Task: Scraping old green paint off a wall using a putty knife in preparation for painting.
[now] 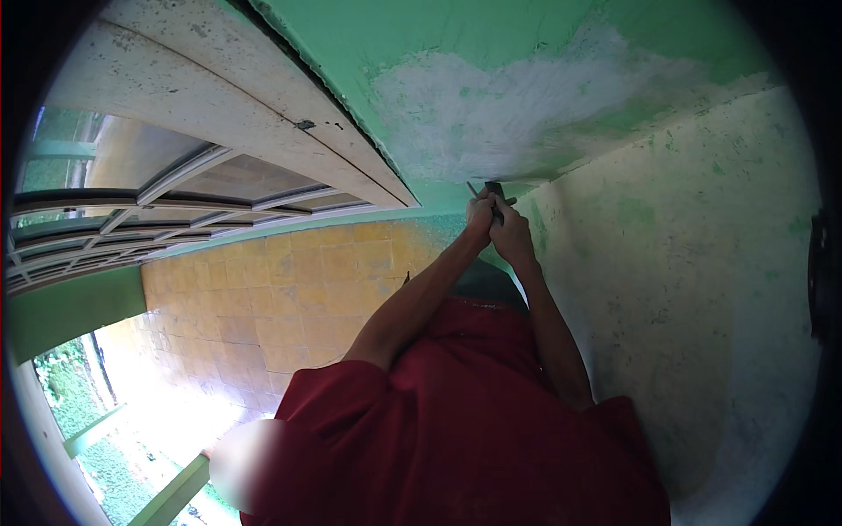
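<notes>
My left hand (480, 212) and my right hand (511, 230) are close together near the foot of the green wall (329, 39). Both are closed around a small dark hand tool (495, 191), its exact kind too small to tell. A thin light-coloured piece (471, 189) sticks up beside my left hand; whether it is part of the tool cannot be told. The tool's dark end is at the wall, just below a whitish scraped patch (473, 105). Fine pale-green debris (437, 230) lies on the floor near my hands.
A worn cream wall (658, 296) with green traces meets the green wall on the right. On the left are a whitish wooden frame (217, 85) and paned glass (256, 181). Yellow floor tiles (276, 283) lie below. Part of another person's hand (208, 453) may show at the green rail (171, 493).
</notes>
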A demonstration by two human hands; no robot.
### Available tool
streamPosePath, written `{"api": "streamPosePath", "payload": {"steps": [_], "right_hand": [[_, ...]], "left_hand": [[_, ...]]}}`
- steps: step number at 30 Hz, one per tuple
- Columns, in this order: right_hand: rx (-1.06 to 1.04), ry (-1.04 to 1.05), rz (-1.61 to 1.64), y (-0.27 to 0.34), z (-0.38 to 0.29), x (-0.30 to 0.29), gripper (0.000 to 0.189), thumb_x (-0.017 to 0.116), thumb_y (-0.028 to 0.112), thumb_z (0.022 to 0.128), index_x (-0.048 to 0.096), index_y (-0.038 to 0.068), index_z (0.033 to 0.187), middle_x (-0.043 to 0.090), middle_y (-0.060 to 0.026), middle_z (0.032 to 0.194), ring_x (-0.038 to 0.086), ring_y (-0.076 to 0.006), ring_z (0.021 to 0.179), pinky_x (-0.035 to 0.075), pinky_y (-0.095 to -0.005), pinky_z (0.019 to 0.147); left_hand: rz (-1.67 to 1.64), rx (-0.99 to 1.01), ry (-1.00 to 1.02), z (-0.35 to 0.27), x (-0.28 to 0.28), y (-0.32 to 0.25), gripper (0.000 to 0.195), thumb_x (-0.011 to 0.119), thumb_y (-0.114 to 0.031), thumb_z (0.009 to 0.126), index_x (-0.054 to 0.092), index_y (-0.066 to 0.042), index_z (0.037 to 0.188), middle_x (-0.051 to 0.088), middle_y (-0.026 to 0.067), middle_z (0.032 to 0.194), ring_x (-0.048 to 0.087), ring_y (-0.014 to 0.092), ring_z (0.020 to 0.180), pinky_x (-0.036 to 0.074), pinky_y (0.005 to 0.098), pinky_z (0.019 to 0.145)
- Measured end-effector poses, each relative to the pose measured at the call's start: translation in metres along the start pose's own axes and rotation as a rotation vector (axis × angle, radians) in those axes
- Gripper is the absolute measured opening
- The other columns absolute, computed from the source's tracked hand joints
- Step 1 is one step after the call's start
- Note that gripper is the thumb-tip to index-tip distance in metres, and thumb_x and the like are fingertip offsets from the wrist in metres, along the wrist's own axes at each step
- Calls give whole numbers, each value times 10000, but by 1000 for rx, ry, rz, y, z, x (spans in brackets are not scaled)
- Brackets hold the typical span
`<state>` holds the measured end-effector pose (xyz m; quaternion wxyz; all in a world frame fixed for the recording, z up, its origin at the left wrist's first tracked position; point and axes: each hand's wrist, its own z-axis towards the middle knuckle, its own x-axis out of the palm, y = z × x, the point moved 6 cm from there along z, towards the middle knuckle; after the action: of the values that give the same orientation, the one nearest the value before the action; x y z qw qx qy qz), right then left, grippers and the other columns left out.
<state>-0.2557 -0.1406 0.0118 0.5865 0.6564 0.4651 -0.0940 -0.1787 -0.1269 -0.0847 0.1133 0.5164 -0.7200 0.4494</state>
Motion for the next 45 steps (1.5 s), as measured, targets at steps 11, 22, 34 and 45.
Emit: {"api": "streamPosePath", "payload": {"steps": [11, 22, 34, 45], "right_hand": [[-14, -8, 24, -5, 3, 10, 474, 507, 173, 858, 571, 49, 1311, 657, -302, 996, 635, -454, 969, 503, -509, 864], [-85, 0, 69, 0, 5, 13, 471, 511, 155, 851, 574, 40, 1303, 656, -312, 964, 644, -460, 925, 512, -512, 851], [-40, 95, 19, 10, 20, 35, 492, 510, 151, 859, 547, 54, 1340, 650, -312, 991, 634, -444, 974, 506, -495, 853], [-80, 37, 22, 23, 6, 30, 462, 519, 142, 849, 574, 26, 1293, 662, -311, 930, 652, -456, 897, 522, -522, 826]], "left_hand": [[-8, -16, -21, 14, -13, 5, 311, 367, -34, 993, 460, 68, 1272, 579, 203, 1085, 677, 355, 980, 575, 415, 770], [12, 19, -88, 4, -12, -13, 285, 384, -38, 983, 465, 56, 1240, 606, 191, 997, 682, 332, 942, 563, 410, 739], [-33, 1, -75, 9, -40, -4, 376, 382, -44, 998, 398, 58, 1360, 560, 209, 1173, 671, 345, 989, 569, 435, 795], [-35, 4, -36, -5, -34, -29, 351, 389, -57, 1000, 450, 42, 1331, 564, 206, 1172, 662, 340, 1015, 562, 419, 797]]}}
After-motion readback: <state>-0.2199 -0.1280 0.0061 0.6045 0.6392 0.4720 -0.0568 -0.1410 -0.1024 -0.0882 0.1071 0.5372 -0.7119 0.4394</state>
